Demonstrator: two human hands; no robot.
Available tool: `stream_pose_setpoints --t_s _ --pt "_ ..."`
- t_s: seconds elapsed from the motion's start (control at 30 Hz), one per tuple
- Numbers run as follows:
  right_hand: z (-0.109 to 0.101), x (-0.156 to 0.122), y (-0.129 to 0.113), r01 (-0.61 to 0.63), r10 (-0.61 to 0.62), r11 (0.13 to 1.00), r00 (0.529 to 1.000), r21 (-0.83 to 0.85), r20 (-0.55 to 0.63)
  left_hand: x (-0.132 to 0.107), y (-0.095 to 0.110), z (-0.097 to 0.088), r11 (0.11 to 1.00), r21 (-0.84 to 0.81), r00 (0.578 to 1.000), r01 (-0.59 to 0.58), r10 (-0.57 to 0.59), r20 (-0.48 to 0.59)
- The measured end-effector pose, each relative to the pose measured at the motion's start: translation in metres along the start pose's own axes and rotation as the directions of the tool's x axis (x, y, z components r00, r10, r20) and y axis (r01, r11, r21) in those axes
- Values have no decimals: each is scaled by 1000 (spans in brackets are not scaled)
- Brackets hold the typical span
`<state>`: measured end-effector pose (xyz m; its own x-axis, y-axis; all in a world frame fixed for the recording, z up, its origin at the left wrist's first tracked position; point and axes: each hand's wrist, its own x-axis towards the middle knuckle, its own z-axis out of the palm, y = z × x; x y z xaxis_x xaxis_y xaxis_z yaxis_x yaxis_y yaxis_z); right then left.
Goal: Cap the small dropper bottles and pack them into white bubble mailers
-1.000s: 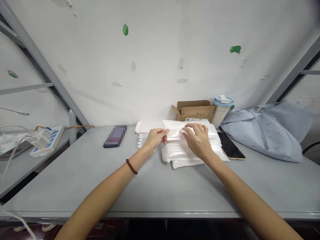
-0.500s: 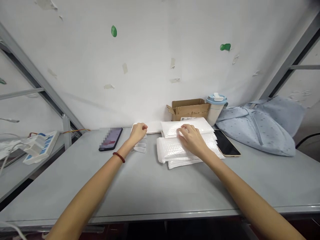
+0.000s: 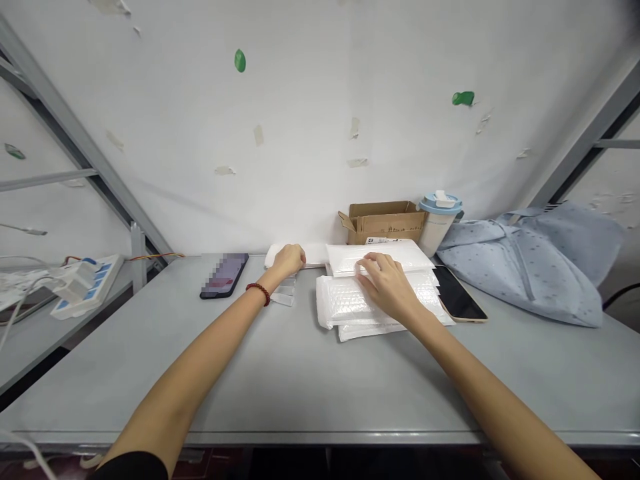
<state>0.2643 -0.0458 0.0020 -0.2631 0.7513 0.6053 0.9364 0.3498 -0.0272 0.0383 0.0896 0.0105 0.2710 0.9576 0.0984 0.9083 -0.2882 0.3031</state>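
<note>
A pile of white bubble mailers (image 3: 345,303) lies at the middle right of the table, stacked unevenly. My right hand (image 3: 387,283) is on the pile, thumb and forefinger pinched together at the edge of the top mailer. At the back of the table, my left hand (image 3: 289,260) is closed, its fingers curled in. Anything between them is hidden. Below and beside that hand lie small translucent strips (image 3: 284,295), and a flat white item (image 3: 320,255) stretches along the wall behind it.
A dark phone (image 3: 225,277) lies to the left, a second phone (image 3: 460,293) right of the mailers. Behind stand an open cardboard box (image 3: 385,223) and a lidded cup (image 3: 437,227). A pale blue cloth bag (image 3: 525,267) slumps at right; a power strip (image 3: 93,287) sits far left.
My left hand has moved slightly right and turned its knuckles upward, staying closed. The right hand stays on the mailers. The whole view has shifted a little.
</note>
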Motion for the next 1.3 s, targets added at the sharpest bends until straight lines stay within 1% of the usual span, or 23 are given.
stream_pose_setpoints --t_s 0.07,0.13,0.27,0.33,0.4,0.47,0.53,0.57,0.67,0.77,0.83,0.9,1.0,1.07,1.13,1.17,1.2,1.27,1.3 --pt "0 0 0 6 -6 1000 1000 0 1 -2 0 -1 1000 -12 1000 21 -21 -11" --pt "0 0 0 3 -3 1000 1000 -5 5 -4 -1 -3 998 -30 997 49 -50 -52" --pt "1 0 -2 -5 5 1000 1000 -23 -14 -11 -3 -10 993 -86 976 76 -92 -198" --pt "1 0 -2 2 -2 999 1000 -38 -17 -17 -4 -15 991 -116 957 62 -92 -276" --pt "2 0 -3 5 -5 998 1000 -55 6 -25 -5 -18 990 -138 934 43 -88 -346" --pt "3 -1 -3 2 -1 998 1000 -65 30 -37 -7 -17 980 -199 899 -6 -82 -430" --pt "4 -1 -4 1 1 999 1000 -53 21 -52 -10 -13 951 -293 846 -96 -78 -528" --pt "4 -1 -5 2 -2 999 1000 -43 -3 -60 -10 -10 936 -323 819 -141 -73 -569" --pt "2 -1 -11 42 -44 999 989 -14 -139 -80 -7 -4 903 -327 744 -277 -13 -668" --pt "-4 -1 -22 141 -145 989 949 -36 -279 -94 7 -1 880 -286 679 -380 55 -732" --pt "-8 -1 -29 196 -215 976 927 -91 -308 -101 20 -1 864 -211 643 -457 157 -750" --pt "-11 -3 -35 203 -239 968 926 -150 -292 -108 33 2 833 -96 593 -544 302 -746" --pt "-10 -5 -39 128 -172 973 957 -191 -233 -118 48 7 733 64 525 -677 542 -656" --pt "-7 -6 -38 83 -124 975 973 -205 -197 -122 54 11 671 117 479 -732 629 -612" --pt "-4 -7 -36 75 -114 969 981 -235 -156 -123 56 13 642 144 436 -753 650 -622" --pt "-2 -7 -34 79 -116 964 984 -253 -133 -122 56 12 645 155 418 -748 641 -644" --pt "0 -7 -33 85 -118 959 987 -271 -108 -121 54 10 662 161 410 -732 617 -672" --pt "2 -8 -32 92 -117 949 991 -300 -65 -118 49 4 728 143 415 -671 528 -741" --pt "2 -8 -31 94 -115 946 992 -311 -52 -116 45 0 768 112 427 -630 463 -777"
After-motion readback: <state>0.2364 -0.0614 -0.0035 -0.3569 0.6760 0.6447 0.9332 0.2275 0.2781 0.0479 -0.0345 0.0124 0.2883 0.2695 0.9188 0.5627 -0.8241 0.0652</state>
